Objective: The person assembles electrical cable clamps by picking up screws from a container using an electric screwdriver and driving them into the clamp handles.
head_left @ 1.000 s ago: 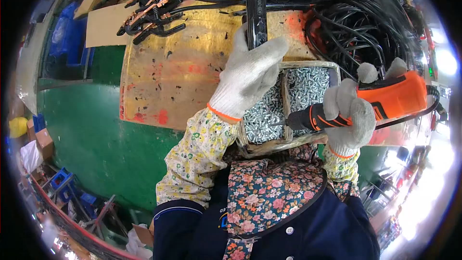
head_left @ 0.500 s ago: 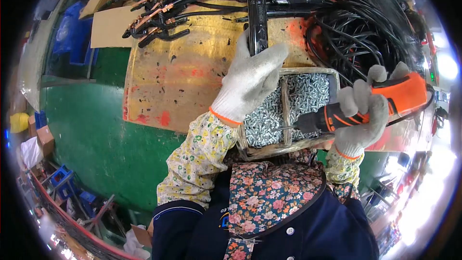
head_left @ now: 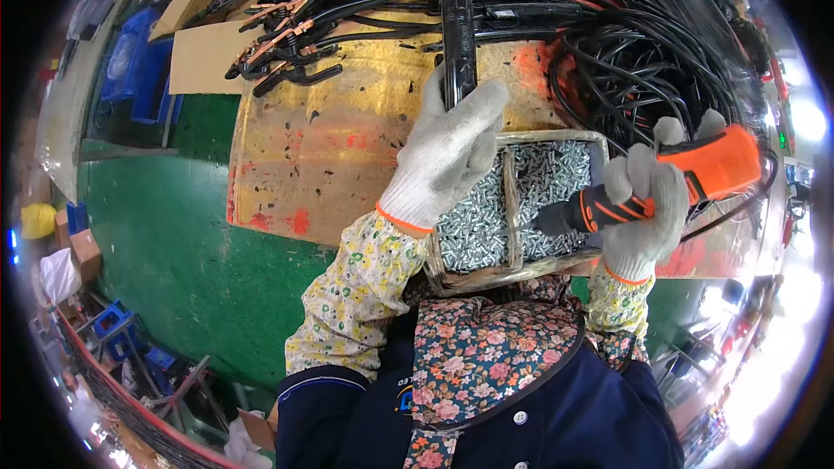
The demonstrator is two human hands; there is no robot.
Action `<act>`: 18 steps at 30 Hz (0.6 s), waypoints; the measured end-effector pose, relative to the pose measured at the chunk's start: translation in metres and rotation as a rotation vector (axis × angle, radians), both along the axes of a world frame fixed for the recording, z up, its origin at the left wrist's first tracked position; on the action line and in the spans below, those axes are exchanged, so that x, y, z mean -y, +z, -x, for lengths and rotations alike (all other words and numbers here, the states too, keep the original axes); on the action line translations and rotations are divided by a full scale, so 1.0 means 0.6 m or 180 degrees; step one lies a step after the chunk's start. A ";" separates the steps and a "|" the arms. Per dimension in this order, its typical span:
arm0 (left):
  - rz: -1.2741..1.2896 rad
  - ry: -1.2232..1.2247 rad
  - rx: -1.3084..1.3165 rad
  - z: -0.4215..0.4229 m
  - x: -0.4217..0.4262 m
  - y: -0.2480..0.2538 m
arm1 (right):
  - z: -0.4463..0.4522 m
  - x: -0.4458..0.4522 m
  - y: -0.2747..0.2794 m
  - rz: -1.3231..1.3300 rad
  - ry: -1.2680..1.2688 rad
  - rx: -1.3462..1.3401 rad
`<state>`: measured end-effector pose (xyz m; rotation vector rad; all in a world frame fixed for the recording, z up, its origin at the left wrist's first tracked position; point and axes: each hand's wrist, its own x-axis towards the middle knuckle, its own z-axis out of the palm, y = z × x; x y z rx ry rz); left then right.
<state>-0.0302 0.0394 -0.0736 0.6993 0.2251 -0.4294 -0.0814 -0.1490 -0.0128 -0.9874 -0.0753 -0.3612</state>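
My left hand [head_left: 452, 139], in a whitish glove, is closed around the lower end of a long black handle [head_left: 458, 30] that points away from me. My right hand [head_left: 647, 200], gloved too, grips an orange and black power screwdriver [head_left: 712, 167]. The tool's black nose points left, over the right part of a divided box [head_left: 514, 276]. Small silver screws [head_left: 473, 224] fill both compartments of this box. Whether the tool's tip touches the screws cannot be made out.
Black cables [head_left: 643, 69] lie coiled at the back right. Black clamps with copper-coloured jaws [head_left: 295, 30] are heaped at the back left beside a cardboard piece [head_left: 206, 61]. Stained cardboard [head_left: 321, 148] covers the table, with green floor [head_left: 174, 234] to its left.
The black handle in my left hand has shifted slightly down in view. My right hand and the screwdriver moved right, then slightly back left.
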 end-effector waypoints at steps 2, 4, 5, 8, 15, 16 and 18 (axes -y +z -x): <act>-0.0067 -0.0059 0.0038 0.001 -0.003 0.002 | 0.007 0.010 -0.008 0.0345 0.0134 -0.0038; -0.0046 -0.0064 0.0099 0.001 0.000 -0.004 | 0.010 0.026 -0.015 0.0745 0.0347 -0.0031; -0.0034 -0.0051 0.0140 -0.001 0.000 -0.006 | 0.007 0.029 -0.016 0.0920 0.0405 0.0041; -0.0018 -0.0100 0.0165 0.002 -0.002 -0.008 | 0.007 0.018 -0.012 0.0732 0.0471 0.0088; 0.0009 -0.0017 0.0066 0.002 -0.001 -0.001 | 0.011 0.005 -0.016 0.1121 0.0098 -0.0397; 0.0026 -0.0019 0.0087 0.002 0.000 -0.004 | 0.011 0.007 -0.016 0.0863 0.0210 -0.0320; 0.0049 -0.0003 0.0086 0.001 0.001 -0.006 | 0.005 -0.009 -0.001 0.0425 0.0342 -0.0166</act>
